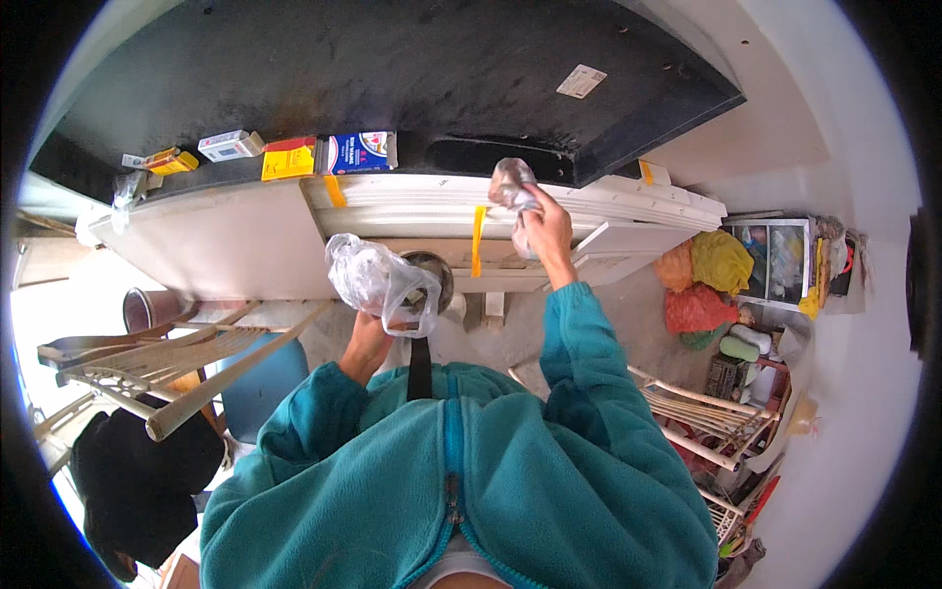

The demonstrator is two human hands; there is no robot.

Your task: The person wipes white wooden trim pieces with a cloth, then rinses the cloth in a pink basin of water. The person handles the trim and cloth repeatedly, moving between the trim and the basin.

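Note:
My left hand [370, 344] is shut on a crumpled clear plastic bag [360, 272], and the bag hides most of the fingers. Part of a dark round container [441, 276] shows behind the bag's right side. Further right and forward, my right hand [548, 224] grips a small bundle of clear plastic [511, 184]. What the bundle contains cannot be made out. It is held above the front edge of a black board [353, 66], near a dark recess. A blue box [360, 152] and a yellow-and-red box [288, 160] lie along that edge.
White panels [397, 195] bound with yellow tape [478, 239] stand below the board. Bamboo chairs [221, 368] [706, 412] flank me. Yellow [721, 261] and red [695, 309] bags lie at the right, near a framed cabinet [769, 261]. A blue plastic object [265, 383] is at the left.

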